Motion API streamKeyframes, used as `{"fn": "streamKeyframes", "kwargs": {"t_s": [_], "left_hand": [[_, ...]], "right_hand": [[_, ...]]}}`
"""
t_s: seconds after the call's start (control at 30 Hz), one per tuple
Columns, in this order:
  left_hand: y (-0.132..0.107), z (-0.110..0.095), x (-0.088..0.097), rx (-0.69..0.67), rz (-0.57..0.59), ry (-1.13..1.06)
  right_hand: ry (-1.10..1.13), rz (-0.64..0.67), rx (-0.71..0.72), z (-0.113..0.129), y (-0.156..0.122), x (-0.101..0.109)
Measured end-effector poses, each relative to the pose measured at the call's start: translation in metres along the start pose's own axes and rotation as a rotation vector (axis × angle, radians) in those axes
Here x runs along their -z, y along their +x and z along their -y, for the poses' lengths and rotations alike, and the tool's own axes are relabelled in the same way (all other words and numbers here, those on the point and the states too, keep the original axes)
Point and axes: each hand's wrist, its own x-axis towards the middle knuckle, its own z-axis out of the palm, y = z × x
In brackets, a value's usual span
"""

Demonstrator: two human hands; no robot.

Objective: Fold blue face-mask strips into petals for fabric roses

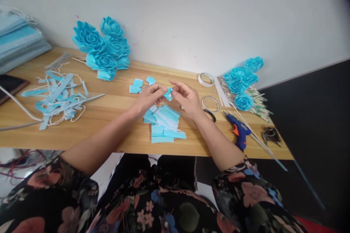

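Between both hands is a small blue-and-white piece of mask fabric (168, 94), held a little above the table. My left hand (151, 96) pinches its left side with thumb and forefinger. On the right side, my right hand (186, 96) grips it between thumb and fingers. Just below the hands lies a loose pile of cut blue fabric pieces (167, 118). Several small pointed blue petals (135, 89) rest beyond my left hand. Partly covered by my right forearm is a black-handled tool (210, 115), probably scissors.
Blue fabric roses (101, 49) stand at the back left, more roses (240, 80) at the right. Tangled strips and ear loops (62, 96) lie left, near stacked masks (20, 40). Tape rolls (206, 79), a blue glue gun (238, 129) and thin sticks (255, 138) are on the right.
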Motion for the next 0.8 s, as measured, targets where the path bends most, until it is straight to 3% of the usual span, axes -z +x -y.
{"fn": "streamKeyframes", "kwargs": {"t_s": [0.17,0.33,0.53,0.8], "left_hand": [[-0.0005,0.0037,-0.002,0.005,0.022,0.079],[-0.0017,-0.0013,-0.0008,-0.026,-0.051,0.026],[-0.0024,-0.0011,-0.0021,-0.034,-0.021,0.121],[-0.0032,-0.0038,-0.0029,0.008,-0.033,0.068]], "right_hand": [[0.06,-0.089,-0.003,-0.0038,-0.0014,-0.0052],[0.033,-0.047,-0.027,-0.0072,-0.0003,-0.0056],[0.0,-0.084,-0.048,-0.0049,-0.0003,-0.0035],[-0.071,-0.095,-0.02,-0.0048,-0.0005,-0.001]]}}
